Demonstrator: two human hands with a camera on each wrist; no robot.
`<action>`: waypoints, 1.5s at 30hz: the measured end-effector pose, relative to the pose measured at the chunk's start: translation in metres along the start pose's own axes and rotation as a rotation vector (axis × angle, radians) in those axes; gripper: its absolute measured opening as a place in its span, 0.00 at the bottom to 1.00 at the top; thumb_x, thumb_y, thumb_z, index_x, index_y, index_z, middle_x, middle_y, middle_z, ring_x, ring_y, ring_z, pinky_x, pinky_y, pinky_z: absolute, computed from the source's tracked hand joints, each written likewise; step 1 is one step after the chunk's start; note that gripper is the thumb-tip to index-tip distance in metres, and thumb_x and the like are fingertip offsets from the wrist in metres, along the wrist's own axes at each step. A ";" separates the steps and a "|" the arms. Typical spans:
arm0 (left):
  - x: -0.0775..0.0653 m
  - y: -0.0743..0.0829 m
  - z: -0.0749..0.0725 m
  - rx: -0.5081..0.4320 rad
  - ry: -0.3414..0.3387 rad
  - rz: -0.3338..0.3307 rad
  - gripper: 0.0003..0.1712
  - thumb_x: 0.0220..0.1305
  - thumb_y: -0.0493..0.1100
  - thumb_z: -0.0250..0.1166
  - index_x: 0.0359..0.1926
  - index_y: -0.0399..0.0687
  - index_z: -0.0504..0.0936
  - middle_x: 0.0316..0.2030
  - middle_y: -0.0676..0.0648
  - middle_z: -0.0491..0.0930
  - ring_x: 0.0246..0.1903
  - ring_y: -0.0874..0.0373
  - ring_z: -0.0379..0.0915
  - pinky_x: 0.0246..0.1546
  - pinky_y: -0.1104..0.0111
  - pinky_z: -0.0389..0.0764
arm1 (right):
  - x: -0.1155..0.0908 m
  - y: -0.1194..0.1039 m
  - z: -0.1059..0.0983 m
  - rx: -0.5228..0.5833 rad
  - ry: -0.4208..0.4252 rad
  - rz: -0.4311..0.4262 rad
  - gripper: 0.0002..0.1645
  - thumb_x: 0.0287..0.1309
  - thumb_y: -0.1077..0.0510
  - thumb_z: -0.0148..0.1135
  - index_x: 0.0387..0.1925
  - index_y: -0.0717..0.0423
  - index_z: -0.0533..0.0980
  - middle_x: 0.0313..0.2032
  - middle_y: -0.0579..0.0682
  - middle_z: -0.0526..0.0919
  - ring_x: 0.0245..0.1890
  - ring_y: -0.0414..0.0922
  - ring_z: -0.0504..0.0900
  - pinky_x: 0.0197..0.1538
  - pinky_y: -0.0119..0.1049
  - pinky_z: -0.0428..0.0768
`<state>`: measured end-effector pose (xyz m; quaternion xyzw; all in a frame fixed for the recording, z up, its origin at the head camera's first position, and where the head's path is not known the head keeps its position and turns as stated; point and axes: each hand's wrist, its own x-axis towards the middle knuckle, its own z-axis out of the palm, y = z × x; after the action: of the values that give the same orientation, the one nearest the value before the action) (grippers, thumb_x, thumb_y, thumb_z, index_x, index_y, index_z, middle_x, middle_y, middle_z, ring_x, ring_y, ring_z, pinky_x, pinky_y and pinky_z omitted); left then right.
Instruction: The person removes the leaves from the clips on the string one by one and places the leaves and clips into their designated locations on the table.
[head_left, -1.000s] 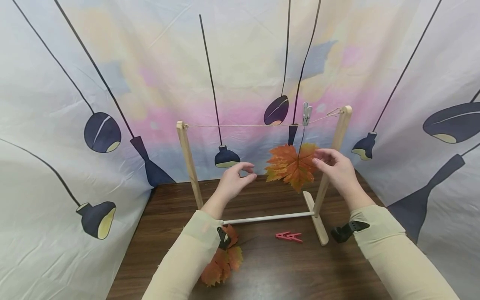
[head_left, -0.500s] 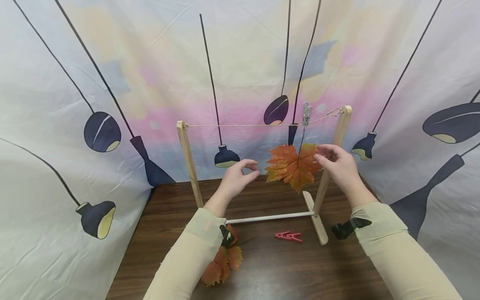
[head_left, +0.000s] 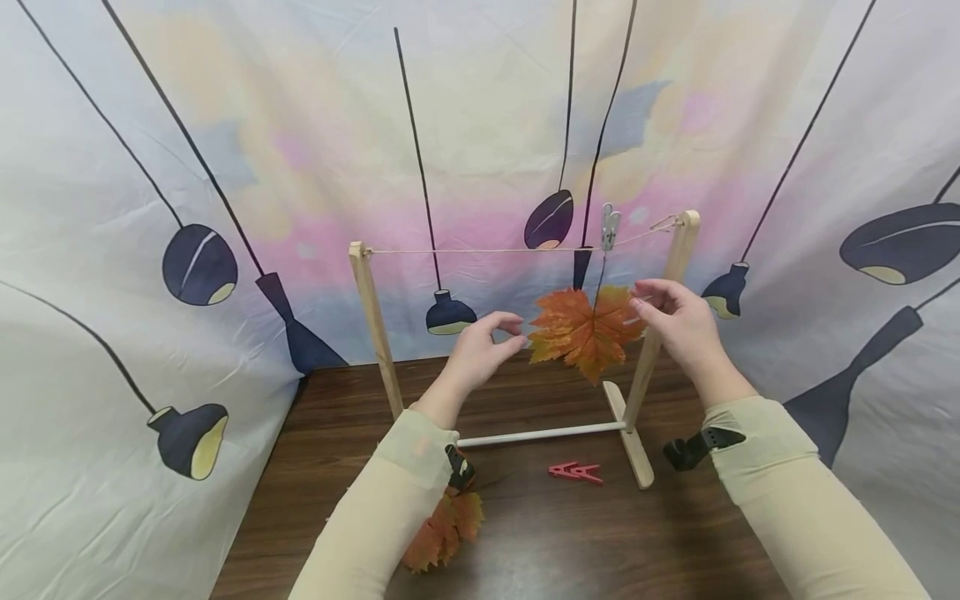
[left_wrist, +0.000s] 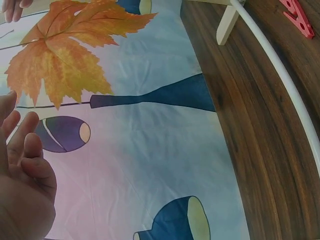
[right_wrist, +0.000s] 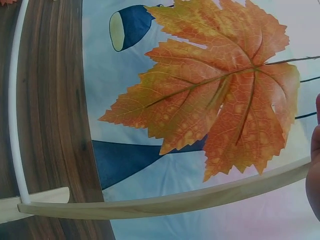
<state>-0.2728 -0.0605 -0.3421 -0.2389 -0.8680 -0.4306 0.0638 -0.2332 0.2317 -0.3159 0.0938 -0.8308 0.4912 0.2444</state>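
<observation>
An orange maple leaf [head_left: 587, 329] hangs by its stem from a grey clothespin [head_left: 610, 227] on the string [head_left: 480, 250] of a wooden frame. My left hand [head_left: 480, 352], thumb and fingers loosely curved, is just left of the leaf; the left wrist view has that hand [left_wrist: 27, 175] below the leaf [left_wrist: 60, 55] with nothing in it. On the leaf's other side, my right hand [head_left: 678, 327] has its fingertips right at the leaf's edge in the head view. Only a sliver of this hand [right_wrist: 314, 165] shows in the right wrist view, apart from the leaf [right_wrist: 220, 90].
Two red clothespins [head_left: 575, 472] lie on the dark wooden table [head_left: 540, 533]. More orange leaves [head_left: 446, 529] lie partly hidden under my left forearm. The frame has wooden posts [head_left: 375, 325] and a white lower bar [head_left: 540, 435]. A cloth backdrop with painted lamps stands behind.
My left hand has moved slightly right and up, closer to the leaf. My right hand has risen a little along the leaf's right edge. The leaf still hangs from the clothespin.
</observation>
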 end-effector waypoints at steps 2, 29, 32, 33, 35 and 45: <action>0.001 0.002 -0.001 0.001 -0.001 0.007 0.18 0.63 0.49 0.62 0.53 0.55 0.78 0.43 0.55 0.79 0.18 0.57 0.64 0.23 0.65 0.70 | 0.001 -0.001 0.000 0.006 0.001 -0.006 0.21 0.61 0.53 0.61 0.52 0.61 0.75 0.32 0.38 0.79 0.33 0.35 0.76 0.32 0.24 0.72; 0.006 0.011 0.002 0.002 0.016 0.036 0.17 0.62 0.48 0.63 0.52 0.54 0.79 0.42 0.55 0.80 0.17 0.58 0.63 0.22 0.67 0.69 | 0.016 -0.017 -0.015 0.077 0.018 -0.023 0.22 0.60 0.57 0.62 0.54 0.62 0.74 0.40 0.38 0.82 0.37 0.31 0.78 0.40 0.22 0.73; 0.008 0.016 0.003 -0.005 0.013 0.045 0.17 0.63 0.48 0.63 0.52 0.53 0.79 0.42 0.54 0.80 0.17 0.58 0.64 0.23 0.67 0.70 | 0.018 -0.019 -0.017 0.068 0.022 -0.029 0.22 0.60 0.56 0.62 0.54 0.61 0.74 0.39 0.35 0.81 0.38 0.31 0.78 0.40 0.22 0.73; 0.008 0.018 0.004 -0.005 0.011 0.047 0.17 0.63 0.48 0.63 0.52 0.53 0.79 0.42 0.53 0.80 0.18 0.58 0.64 0.24 0.67 0.70 | 0.018 -0.020 -0.017 0.066 0.023 -0.032 0.22 0.60 0.56 0.62 0.54 0.61 0.74 0.39 0.35 0.81 0.38 0.31 0.78 0.40 0.22 0.73; 0.010 0.021 0.004 -0.006 0.008 0.054 0.18 0.63 0.48 0.63 0.53 0.52 0.78 0.42 0.53 0.80 0.18 0.59 0.64 0.24 0.67 0.70 | 0.019 -0.021 -0.017 0.069 0.022 -0.033 0.22 0.60 0.56 0.62 0.54 0.61 0.74 0.40 0.37 0.81 0.38 0.31 0.78 0.40 0.22 0.73; 0.015 0.030 0.006 0.034 0.001 0.080 0.17 0.63 0.49 0.62 0.53 0.54 0.78 0.43 0.55 0.80 0.19 0.59 0.63 0.25 0.68 0.69 | 0.025 -0.031 -0.017 0.064 0.004 -0.019 0.23 0.61 0.54 0.60 0.56 0.58 0.74 0.40 0.38 0.81 0.40 0.33 0.78 0.43 0.23 0.74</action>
<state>-0.2708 -0.0351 -0.3194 -0.2721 -0.8649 -0.4130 0.0856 -0.2370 0.2329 -0.2732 0.1085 -0.8133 0.5153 0.2474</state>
